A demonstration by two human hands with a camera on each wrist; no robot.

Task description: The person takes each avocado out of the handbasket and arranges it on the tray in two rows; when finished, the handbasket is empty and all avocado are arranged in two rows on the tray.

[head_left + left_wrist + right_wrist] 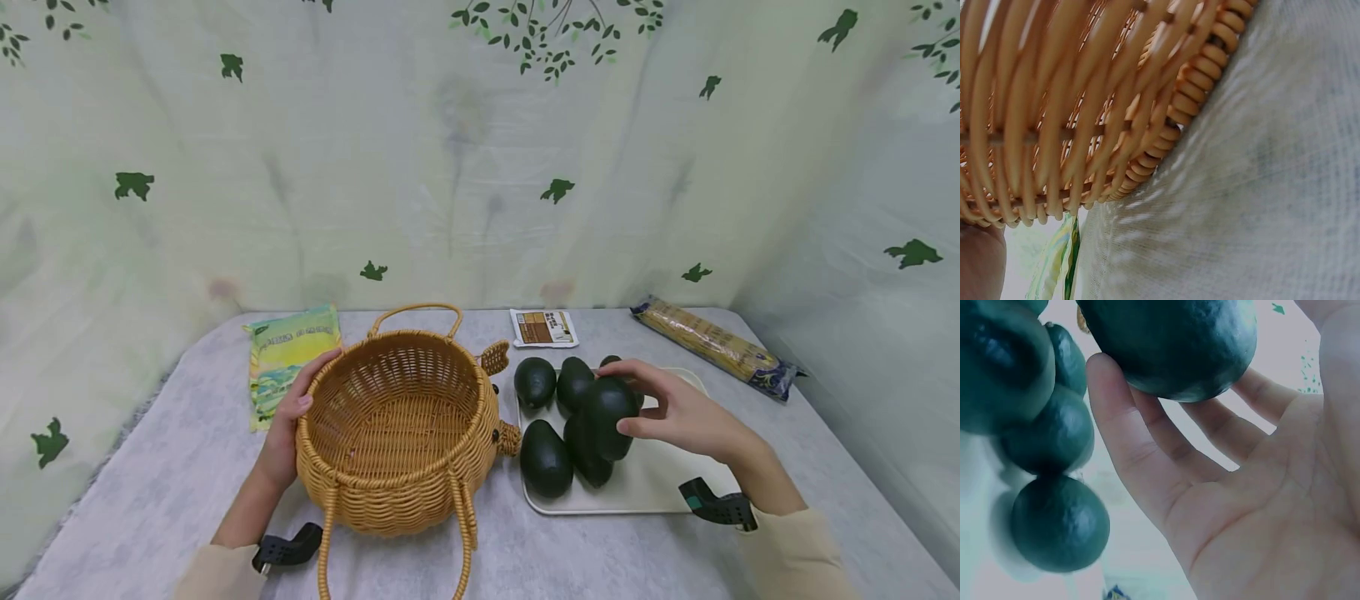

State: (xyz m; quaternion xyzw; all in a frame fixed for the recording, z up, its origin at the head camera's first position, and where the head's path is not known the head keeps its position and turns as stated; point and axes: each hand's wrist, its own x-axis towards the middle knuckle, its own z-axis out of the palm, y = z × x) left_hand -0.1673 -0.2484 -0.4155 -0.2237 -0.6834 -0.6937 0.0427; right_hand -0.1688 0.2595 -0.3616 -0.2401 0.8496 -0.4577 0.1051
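Observation:
A round wicker basket (390, 508) with looped handles and an animal-like head on its right side stands upright, its inside bare. My left hand (288, 421) holds its left side, fingers along the rim and thumb at the outer edge. In the left wrist view the basket's woven wall (1054, 106) fills the upper left. My right hand (675, 408) grips a dark green avocado (609, 417) between thumb and fingers, over the tray. Several other avocados (546, 458) lie on the left part of the white tray (660, 492); more avocados (1060, 523) show in the right wrist view.
Behind my left hand lies a green and yellow packet (288, 358). A small brown and white packet (543, 328) is at the back, and a long pack of noodles (712, 343) lies at the back right. Fabric walls enclose the table (135, 500).

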